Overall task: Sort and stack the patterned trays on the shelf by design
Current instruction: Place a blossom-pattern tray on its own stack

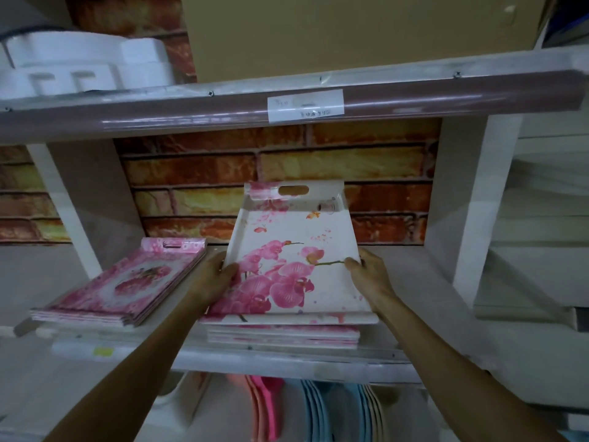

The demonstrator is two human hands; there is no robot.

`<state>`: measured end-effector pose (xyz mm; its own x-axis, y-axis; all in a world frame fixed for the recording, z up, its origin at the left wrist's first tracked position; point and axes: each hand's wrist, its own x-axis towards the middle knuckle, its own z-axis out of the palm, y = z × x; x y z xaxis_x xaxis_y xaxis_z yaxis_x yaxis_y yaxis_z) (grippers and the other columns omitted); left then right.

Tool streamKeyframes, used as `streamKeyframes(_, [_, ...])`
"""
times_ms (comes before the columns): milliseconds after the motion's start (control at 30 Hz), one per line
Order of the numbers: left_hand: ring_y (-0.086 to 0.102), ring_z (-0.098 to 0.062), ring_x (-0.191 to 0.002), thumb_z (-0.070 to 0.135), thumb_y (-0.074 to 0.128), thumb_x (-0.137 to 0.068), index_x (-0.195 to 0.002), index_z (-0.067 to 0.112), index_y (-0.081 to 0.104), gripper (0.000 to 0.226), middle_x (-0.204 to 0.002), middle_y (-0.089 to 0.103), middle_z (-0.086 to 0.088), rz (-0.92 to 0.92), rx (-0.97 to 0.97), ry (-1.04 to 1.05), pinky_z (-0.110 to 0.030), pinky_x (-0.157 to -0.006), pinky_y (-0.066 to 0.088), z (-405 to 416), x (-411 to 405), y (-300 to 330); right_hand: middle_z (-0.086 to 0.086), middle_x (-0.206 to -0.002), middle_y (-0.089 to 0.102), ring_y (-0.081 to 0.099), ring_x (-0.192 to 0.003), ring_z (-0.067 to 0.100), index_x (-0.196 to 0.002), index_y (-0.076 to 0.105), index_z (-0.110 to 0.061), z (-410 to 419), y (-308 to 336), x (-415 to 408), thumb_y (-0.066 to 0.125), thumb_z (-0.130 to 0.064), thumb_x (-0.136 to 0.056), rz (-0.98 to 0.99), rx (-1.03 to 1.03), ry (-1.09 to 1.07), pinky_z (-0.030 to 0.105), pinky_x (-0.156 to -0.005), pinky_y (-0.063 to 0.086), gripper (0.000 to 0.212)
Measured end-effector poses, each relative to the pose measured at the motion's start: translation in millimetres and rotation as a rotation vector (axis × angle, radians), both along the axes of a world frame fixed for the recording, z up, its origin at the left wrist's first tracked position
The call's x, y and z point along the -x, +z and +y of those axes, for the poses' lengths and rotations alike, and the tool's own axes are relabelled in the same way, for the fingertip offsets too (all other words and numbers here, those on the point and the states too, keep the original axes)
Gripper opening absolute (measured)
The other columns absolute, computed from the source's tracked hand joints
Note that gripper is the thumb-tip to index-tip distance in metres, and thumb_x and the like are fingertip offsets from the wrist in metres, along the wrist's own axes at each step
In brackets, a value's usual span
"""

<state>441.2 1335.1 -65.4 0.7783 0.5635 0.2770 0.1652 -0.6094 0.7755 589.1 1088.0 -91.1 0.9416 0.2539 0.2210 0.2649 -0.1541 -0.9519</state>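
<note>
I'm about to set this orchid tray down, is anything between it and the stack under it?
Nothing visible. The orchid tray, held by the left hand and right hand, sits tilted directly over the matching stack.

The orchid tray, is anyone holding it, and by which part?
Yes. The left hand and right hand grip the orchid tray by its two long side rims.

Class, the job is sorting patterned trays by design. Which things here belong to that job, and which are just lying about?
Part of the job:
orchid tray, gripped by left hand and right hand
orchid tray stack beneath it
pink floral tray stack

Lying about:
white foam packing
cardboard box
pink and blue plates below
</note>
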Motion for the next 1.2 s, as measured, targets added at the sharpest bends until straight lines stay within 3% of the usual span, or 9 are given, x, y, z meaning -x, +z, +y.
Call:
streamKeyframes(100, [0.061,-0.021,-0.069,0.017,0.052,-0.096,-0.115,0.008,0.061,0.023,-0.082,0.068,-0.009,0.050,0.004,-0.018,-0.031,-0.065,0.051,14,-10,-13,0.007,-0.123,0.065,0.057,-0.098,0.017,-0.126,0.060,-0.012,8,-7,-5,0.047,-0.009,-0.094,-0.029,0.094,-0.032,0.023,-0.081,0.041,0.035])
streamKeyframes(400, [0.062,-0.015,-0.068,0.021,0.050,-0.098,-0.115,0.008,0.060,0.023,-0.086,0.070,-0.009,0.156,-0.035,-0.067,-0.019,-0.054,0.044,41,-29,-45,0.012,-0.124,0.064,0.061,-0.108,0.027,-0.124,0.059,-0.006,27,-38,-8,0.042,-0.011,-0.097,0.018,0.233,-0.104,0.022,-0.080,0.042,0.032])
streamKeyframes(533, [0.061,-0.015,-0.068,0.023,0.048,-0.099,-0.114,0.008,0.058,0.023,-0.085,0.067,-0.006,0.184,-0.057,-0.090,-0.020,-0.055,0.043,45,-34,-54,0.012,-0.127,0.063,0.060,-0.112,0.029,-0.126,0.058,-0.006,31,-46,-6,0.042,-0.012,-0.098,0.013,0.267,-0.123,0.025,-0.088,0.046,0.032])
streamKeyframes(633, [0.061,-0.021,-0.073,0.022,0.047,-0.099,-0.112,0.004,0.059,0.025,-0.089,0.068,-0.010,0.213,-0.062,-0.092,-0.024,-0.060,0.044,49,-38,-65,0.016,-0.127,0.062,0.060,-0.112,0.030,-0.122,0.058,-0.002,31,-51,-9,0.042,-0.012,-0.099,0.015,0.326,-0.130,0.028,-0.093,0.048,0.030])
streamKeyframes(800, [0.060,-0.026,-0.081,0.019,0.046,-0.099,-0.119,0.003,0.056,0.028,-0.102,0.069,-0.017,0.250,-0.095,-0.115,-0.029,-0.076,0.049,52,-42,-71,0.017,-0.125,0.063,0.062,-0.108,0.029,-0.118,0.059,0.000,30,-57,-12,0.041,-0.013,-0.099,-0.006,0.431,-0.126,0.021,-0.084,0.047,0.029])
streamKeyframes(933, [0.063,-0.035,-0.098,0.018,0.044,-0.100,-0.123,0.001,0.052,0.030,-0.116,0.065,-0.022,0.301,-0.149,-0.130,-0.034,-0.084,0.049,51,-42,-70,0.019,-0.126,0.062,0.061,-0.112,0.033,-0.119,0.057,0.001,31,-58,-13,0.042,-0.015,-0.100,-0.019,0.504,-0.116,0.031,-0.093,0.049,0.029])
streamKeyframes(1133, [0.061,-0.038,-0.107,0.020,0.049,-0.096,-0.119,0.001,0.052,0.031,-0.121,0.063,-0.024,0.379,-0.214,-0.140,-0.038,-0.090,0.049,57,-43,-65,0.017,-0.129,0.059,0.059,-0.111,0.032,-0.128,0.051,-0.004,30,-54,-14,0.045,-0.025,-0.099,0.075,0.533,-0.093,0.031,-0.087,0.049,0.037])
streamKeyframes(1200, [0.059,-0.036,-0.110,0.019,0.055,-0.092,-0.129,0.005,0.049,0.040,-0.127,0.058,-0.021,0.338,-0.242,-0.172,-0.042,-0.094,0.050,60,-41,-61,0.014,-0.128,0.060,0.060,-0.105,0.027,-0.129,0.051,-0.007,27,-50,-13,0.049,-0.030,-0.097,0.122,0.490,-0.079,0.027,-0.079,0.048,0.039])
